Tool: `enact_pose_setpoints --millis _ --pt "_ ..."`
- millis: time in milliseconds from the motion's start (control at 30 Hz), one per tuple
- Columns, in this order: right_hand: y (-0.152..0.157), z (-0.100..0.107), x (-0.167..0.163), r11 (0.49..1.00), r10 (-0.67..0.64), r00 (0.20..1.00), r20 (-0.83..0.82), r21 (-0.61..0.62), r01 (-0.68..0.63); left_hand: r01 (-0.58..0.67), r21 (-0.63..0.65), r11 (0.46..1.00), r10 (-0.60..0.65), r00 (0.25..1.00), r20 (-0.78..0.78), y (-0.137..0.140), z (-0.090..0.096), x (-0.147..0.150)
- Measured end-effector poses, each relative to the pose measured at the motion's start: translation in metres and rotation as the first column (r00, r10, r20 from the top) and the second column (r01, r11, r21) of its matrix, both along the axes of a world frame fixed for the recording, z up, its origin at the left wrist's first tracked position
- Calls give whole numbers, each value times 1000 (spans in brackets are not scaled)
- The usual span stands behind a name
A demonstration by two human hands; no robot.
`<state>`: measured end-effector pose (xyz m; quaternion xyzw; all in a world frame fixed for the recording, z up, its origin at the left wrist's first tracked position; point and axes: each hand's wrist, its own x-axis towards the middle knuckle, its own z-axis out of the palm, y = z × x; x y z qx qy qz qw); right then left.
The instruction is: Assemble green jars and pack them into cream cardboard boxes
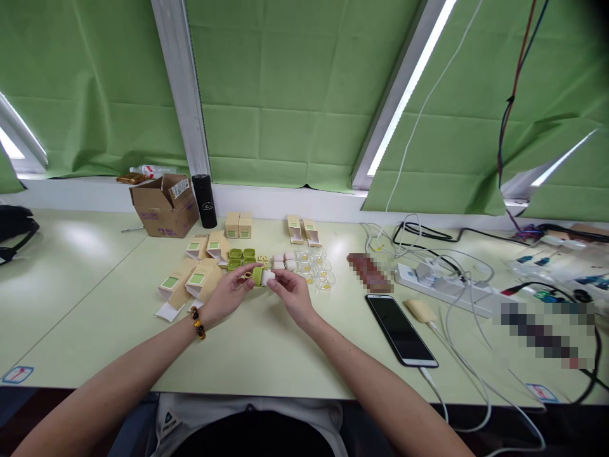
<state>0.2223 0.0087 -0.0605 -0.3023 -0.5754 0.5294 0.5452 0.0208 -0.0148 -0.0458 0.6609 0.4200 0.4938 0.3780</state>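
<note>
My left hand (229, 290) and my right hand (291, 289) meet over the table's middle. Together they hold a small green jar with a white part (262, 277): the left fingers grip the green end, the right fingers pinch the white end. Just behind the hands lie green jars (242, 256), small white pieces (284, 261) and several clear plastic lids (318, 268). Tan cartons with green labels (200, 278) lie flat to the left of my left hand. A beaded bracelet (198, 322) sits on my left wrist.
A cardboard box (164, 206) and a black cylinder (204, 200) stand at the back left. More tan cartons (238, 225) stand behind. A phone (401, 329), a power strip (445, 285) and tangled cables (419, 241) fill the right side.
</note>
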Motion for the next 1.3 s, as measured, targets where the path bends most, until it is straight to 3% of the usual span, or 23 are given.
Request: enact_pose_setpoints --millis 267,833,1100,1300 --pt "-2 2 4 999 8 1000 27 49 -9 8 18 1000 -8 1000 -21 -1 2 -1" --pt "1 0 6 997 31 997 75 66 -36 40 110 993 -16 977 -213 0 -1 -4" --pt "0 3 3 997 26 996 84 70 -31 55 259 964 38 939 -343 -6 4 -2" --pt "-2 6 1 996 22 996 82 81 -29 26 354 935 108 929 -354 -10 4 3"
